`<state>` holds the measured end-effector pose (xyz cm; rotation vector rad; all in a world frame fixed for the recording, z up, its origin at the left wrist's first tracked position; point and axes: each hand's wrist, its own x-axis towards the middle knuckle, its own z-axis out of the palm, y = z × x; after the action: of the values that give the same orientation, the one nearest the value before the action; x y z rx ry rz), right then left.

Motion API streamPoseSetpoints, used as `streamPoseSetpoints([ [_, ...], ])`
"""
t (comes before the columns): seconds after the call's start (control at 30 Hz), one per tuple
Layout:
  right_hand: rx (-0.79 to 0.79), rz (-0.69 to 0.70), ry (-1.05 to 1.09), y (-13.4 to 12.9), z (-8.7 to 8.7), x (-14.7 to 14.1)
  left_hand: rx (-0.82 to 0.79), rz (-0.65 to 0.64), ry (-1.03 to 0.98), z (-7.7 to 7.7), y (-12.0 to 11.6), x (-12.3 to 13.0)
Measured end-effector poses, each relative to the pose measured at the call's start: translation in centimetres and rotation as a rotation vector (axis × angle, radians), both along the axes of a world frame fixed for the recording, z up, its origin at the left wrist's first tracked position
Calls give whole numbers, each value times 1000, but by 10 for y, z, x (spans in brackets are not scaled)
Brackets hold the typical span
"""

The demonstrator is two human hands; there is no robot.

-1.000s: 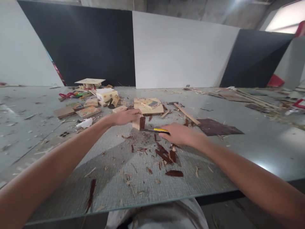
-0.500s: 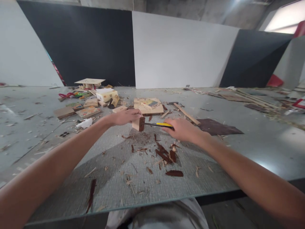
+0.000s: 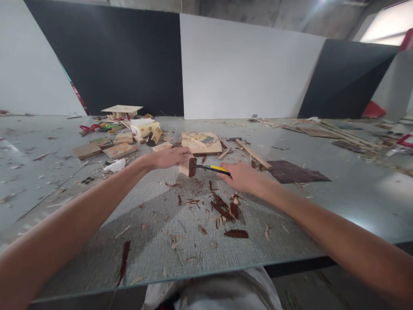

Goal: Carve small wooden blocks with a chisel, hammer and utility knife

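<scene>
My left hand (image 3: 171, 157) grips a small pale wood block (image 3: 185, 168) whose right end is dark brown, holding it upright over the table. In my right hand (image 3: 238, 175) is a yellow and black utility knife (image 3: 215, 168), its blade end pointing left and meeting the block's brown face. Whether the tip cuts into the wood is too small to tell. Brown and pale wood shavings (image 3: 222, 209) lie scattered on the table just below both hands.
Behind my hands lies a flat wooden board (image 3: 189, 148). Wood pieces (image 3: 119, 150) and a white crumpled tissue (image 3: 115, 165) are at the left. On the right are a long wood strip (image 3: 253, 154) and a dark brown sheet (image 3: 297, 172). The glass table edge (image 3: 193, 277) is nearest me.
My right hand and the utility knife have shifted slightly left, toward the block, and the knife tilts a little more. My left hand keeps the block in nearly the same place.
</scene>
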<state>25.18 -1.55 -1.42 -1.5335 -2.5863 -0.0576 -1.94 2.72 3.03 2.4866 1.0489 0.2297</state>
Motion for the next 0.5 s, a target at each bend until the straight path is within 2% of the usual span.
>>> streamPoseSetpoints([
  [0.23,-90,-27,-100,-6,2,-7,-31,38,27,0,3,0],
  [0.37,-166,12,-51,-3,5,0,-47,11,-40,-5,5,0],
  [0.5,-167,75,-6,5,10,15,-24,63,-187,-7,10,-7],
])
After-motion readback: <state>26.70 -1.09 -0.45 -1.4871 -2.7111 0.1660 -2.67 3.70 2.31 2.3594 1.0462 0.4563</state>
